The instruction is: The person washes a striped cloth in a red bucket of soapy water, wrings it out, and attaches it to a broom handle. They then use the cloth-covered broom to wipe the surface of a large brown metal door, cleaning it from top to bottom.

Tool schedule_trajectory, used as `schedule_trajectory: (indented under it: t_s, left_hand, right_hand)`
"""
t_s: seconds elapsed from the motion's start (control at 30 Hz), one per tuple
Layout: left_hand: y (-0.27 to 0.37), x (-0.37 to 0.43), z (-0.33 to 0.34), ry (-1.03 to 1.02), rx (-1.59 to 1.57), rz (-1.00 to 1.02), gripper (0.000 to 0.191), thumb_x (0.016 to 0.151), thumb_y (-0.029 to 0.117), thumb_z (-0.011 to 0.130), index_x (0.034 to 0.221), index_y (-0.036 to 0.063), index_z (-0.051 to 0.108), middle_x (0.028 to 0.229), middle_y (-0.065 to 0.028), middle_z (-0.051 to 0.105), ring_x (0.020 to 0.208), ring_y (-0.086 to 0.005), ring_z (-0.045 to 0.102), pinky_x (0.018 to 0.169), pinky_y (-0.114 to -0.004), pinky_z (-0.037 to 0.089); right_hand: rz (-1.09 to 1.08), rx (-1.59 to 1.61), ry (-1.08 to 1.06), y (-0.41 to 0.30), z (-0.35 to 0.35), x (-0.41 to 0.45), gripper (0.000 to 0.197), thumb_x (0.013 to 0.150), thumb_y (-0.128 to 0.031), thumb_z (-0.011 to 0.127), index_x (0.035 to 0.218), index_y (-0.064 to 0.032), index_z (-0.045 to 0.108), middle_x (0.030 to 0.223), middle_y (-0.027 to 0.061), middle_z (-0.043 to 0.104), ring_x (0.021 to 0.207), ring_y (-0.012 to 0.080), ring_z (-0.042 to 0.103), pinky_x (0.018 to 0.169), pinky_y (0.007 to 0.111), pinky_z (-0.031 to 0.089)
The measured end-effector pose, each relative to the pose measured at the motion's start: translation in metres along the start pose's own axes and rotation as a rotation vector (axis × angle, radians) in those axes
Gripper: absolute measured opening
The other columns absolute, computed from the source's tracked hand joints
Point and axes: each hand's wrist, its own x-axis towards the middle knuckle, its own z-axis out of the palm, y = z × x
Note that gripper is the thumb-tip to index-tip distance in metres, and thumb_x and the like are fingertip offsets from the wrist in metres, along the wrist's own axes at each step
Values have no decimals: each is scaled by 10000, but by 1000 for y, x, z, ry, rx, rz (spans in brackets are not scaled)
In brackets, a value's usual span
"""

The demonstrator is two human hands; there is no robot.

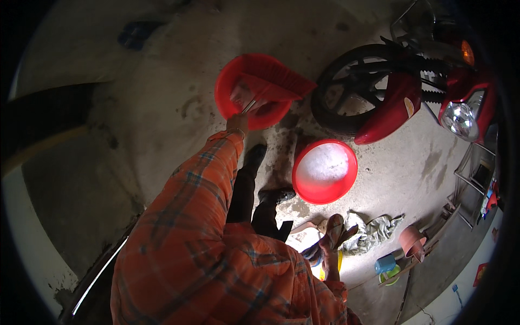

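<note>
My left hand is shut on the metal handle of a red broom, close to its head. The broom head is over a red plastic basin, hiding part of its inside. Lower right, my right hand hangs with its thumb apart from the fingers, and nothing shows in it. Near it on the floor lies a crumpled pale plastic sheet or sack. A second red basin holds whitish, foamy-looking liquid and stands beside my feet.
A red motorcycle stands at the right, its front wheel close to both basins. Along the wall lie a pink pot, a blue container and a metal frame. The concrete floor has dark wet patches.
</note>
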Motion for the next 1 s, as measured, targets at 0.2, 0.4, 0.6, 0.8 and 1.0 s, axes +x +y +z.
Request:
schedule_trajectory:
  t_s: [0.2,0.4,0.6,0.8,1.0]
  left_hand:
    - [-5,53,51,127,-93,-161,247,801,171,515,1044,127,528,887,-127,609,803,-308,602,656,-424,506]
    - [-32,85,74,2,-450,-150,312,789,179,515,1093,108,497,904,-168,595,841,-356,571,695,-441,468]
    - [-29,18,24,229,-573,-99,316,826,260,510,1103,107,508,944,-160,597,880,-331,572,737,-414,468]
    - [-74,-82,-8,69,-722,100,334,822,232,481,1124,91,501,971,-146,578,901,-280,550,770,-389,427]
    - [-75,-199,-159,342,-851,-48,277,798,275,518,985,71,529,832,-157,590,787,-299,578,691,-399,435]
  right_hand:
    - [0,-370,49,6,31,-21,488,628,-236,771,991,38,597,906,72,603,814,166,544,707,307,440]
    - [78,-697,0,-6,59,-27,445,649,-261,750,952,32,608,856,80,615,779,170,555,677,316,447]
    - [-14,-686,-117,-59,104,-28,415,663,-206,716,1025,-46,594,857,55,619,776,133,568,678,299,463]
    - [-492,-846,-437,-108,137,-34,537,701,-300,708,1106,-2,521,1018,84,593,879,184,578,758,334,474]
    - [-735,-848,-685,-185,229,-60,493,711,-236,690,1111,-7,518,1005,82,590,867,179,578,756,327,476]
